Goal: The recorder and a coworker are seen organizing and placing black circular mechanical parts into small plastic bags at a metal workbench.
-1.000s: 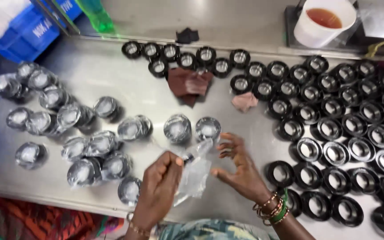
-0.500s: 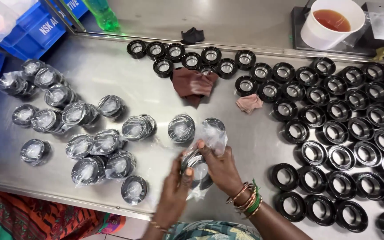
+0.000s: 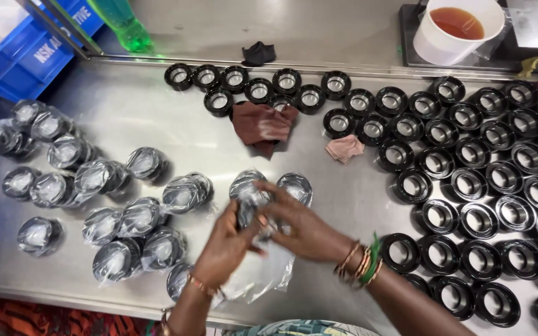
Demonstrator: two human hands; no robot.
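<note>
Both hands meet just below the middle of the frame, closed around one black ring-shaped part [image 3: 248, 214] that sits inside a clear plastic bag [image 3: 263, 274]. Left hand [image 3: 226, 249] comes up from the lower edge with its fingers curled round the near side of the part, a thin bracelet on the wrist. Right hand [image 3: 303, 230] reaches in from the lower right, fingers bent over the top of the same part and pinching the bag against it; several orange and green bangles [image 3: 361, 264] circle that wrist. Loose bag plastic hangs down below the hands onto the shiny steel bench [image 3: 157, 118].

Just above the hands, two already bagged parts [image 3: 296, 185] lie side by side. A larger cluster of bagged black parts [image 3: 94, 199] spreads over the left half of the frame. Unbagged black rings [image 3: 481, 186] stand in dense rows across the right half and along the upper middle. Among them, near the upper centre, lies a crumpled dark brown cloth [image 3: 261, 124], with a smaller pink cloth [image 3: 344, 148] to its right. A blue plastic crate [image 3: 32, 50] fills the upper left corner, a green bottle [image 3: 122, 25] beside it, and a white cup of brown liquid [image 3: 459, 28] sits at the upper right.
</note>
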